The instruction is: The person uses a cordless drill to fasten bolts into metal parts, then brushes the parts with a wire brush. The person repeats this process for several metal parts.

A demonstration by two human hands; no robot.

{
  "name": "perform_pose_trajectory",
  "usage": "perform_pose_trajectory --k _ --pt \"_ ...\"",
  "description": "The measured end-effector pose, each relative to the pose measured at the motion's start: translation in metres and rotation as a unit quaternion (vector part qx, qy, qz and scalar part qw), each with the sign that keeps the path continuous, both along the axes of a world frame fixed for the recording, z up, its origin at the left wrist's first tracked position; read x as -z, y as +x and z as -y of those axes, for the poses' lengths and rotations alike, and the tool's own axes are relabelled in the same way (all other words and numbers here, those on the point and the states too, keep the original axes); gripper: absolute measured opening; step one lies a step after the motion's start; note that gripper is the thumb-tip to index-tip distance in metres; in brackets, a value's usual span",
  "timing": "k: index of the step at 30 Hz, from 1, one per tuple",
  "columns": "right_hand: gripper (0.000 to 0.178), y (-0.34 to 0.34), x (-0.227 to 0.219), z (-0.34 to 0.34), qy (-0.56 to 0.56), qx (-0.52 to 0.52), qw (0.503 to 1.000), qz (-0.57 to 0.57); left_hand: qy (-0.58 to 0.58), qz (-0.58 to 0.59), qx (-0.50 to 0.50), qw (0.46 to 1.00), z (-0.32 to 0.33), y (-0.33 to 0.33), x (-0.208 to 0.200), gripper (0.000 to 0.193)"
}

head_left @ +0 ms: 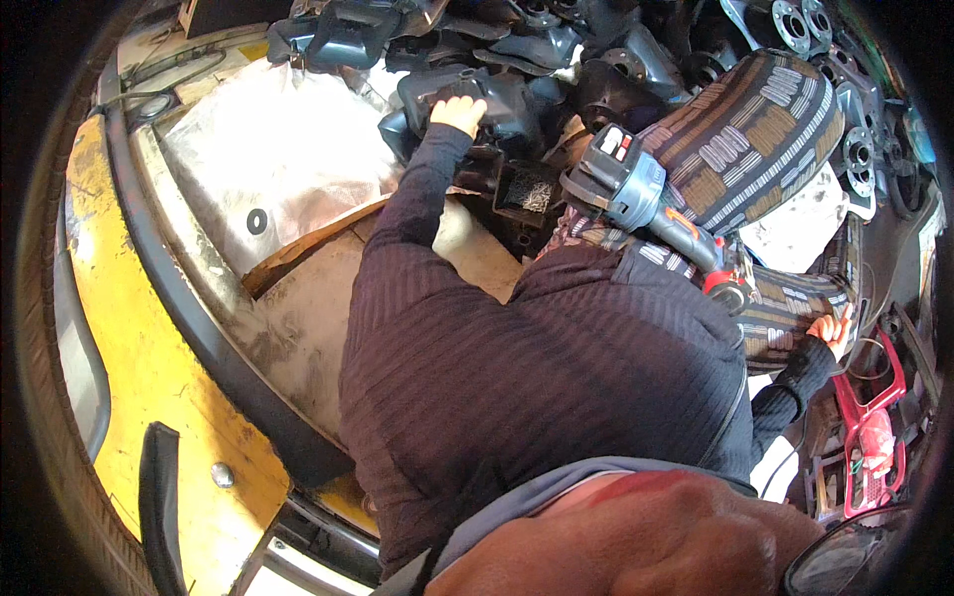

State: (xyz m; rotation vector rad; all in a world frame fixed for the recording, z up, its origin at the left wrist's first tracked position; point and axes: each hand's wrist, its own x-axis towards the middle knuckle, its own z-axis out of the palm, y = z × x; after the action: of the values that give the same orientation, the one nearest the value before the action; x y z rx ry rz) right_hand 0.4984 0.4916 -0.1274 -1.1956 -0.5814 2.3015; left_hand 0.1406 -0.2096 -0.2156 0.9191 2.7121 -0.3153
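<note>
Ahead of me, my left hand (459,114) has its fingers bent over a dark plastic housing (509,107) in a heap of similar black parts. Out to the right, my right hand (833,330) is by the edge of a patterned fabric (775,139). Its fingers look curled, and whatever is in them is too small to make out. A grey-blue cordless power tool (636,194) with a black battery and a red collar lies slantwise on the patterned fabric, between my two hands and touched by neither.
Clear plastic sheeting (288,149) with a small black ring (256,221) lies left. A worn yellow panel (149,328) edges that side. An open black box (527,191) of small metal pieces sits beyond my lap. Metal flanges (790,25) and a red plastic frame (874,427) are at right.
</note>
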Motion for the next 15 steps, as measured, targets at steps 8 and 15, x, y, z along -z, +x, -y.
perform_pose_trajectory --k 8,15 --pt "0.045 0.009 0.012 -0.03 -0.014 -0.066 0.997 -0.046 0.376 -0.119 -0.014 0.919 -0.087 -0.01 -0.085 0.015" --pt "0.008 0.15 -0.009 -0.121 0.68 -0.245 0.259 0.64 0.638 0.008 0.022 0.77 -0.298 -0.03 -0.242 0.027"
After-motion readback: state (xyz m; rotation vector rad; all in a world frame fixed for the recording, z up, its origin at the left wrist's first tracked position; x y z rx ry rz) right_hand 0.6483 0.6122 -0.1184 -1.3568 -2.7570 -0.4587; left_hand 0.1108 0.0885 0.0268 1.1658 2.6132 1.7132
